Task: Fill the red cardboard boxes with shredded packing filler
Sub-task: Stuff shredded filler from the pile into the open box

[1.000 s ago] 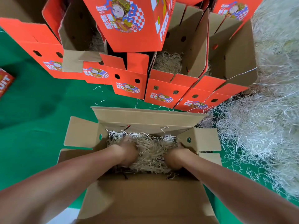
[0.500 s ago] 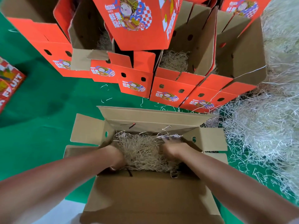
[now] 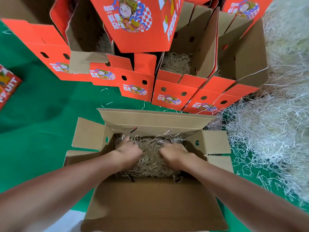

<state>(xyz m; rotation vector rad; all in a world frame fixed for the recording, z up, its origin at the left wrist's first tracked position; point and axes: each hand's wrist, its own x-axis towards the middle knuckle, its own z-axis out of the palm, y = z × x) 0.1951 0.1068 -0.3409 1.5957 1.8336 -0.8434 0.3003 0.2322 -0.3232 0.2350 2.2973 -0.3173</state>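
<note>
Head view looks down into the open box on the green mat. Left of the box and well apart lies a loose red carton. Beyond its far flap stand the red boxes, some showing filler inside. In the box, the left hand lies palm down on the packing filler, fingers stretched toward the far wall. It has come forward from the near left corner. The right hand presses flat beside it, fingers blurred, and has drawn in from the far right corner. Both now pat the middle, so the layer looks nearly levelled. Right of the box, just beside it, the loose filler pile waits.
</note>
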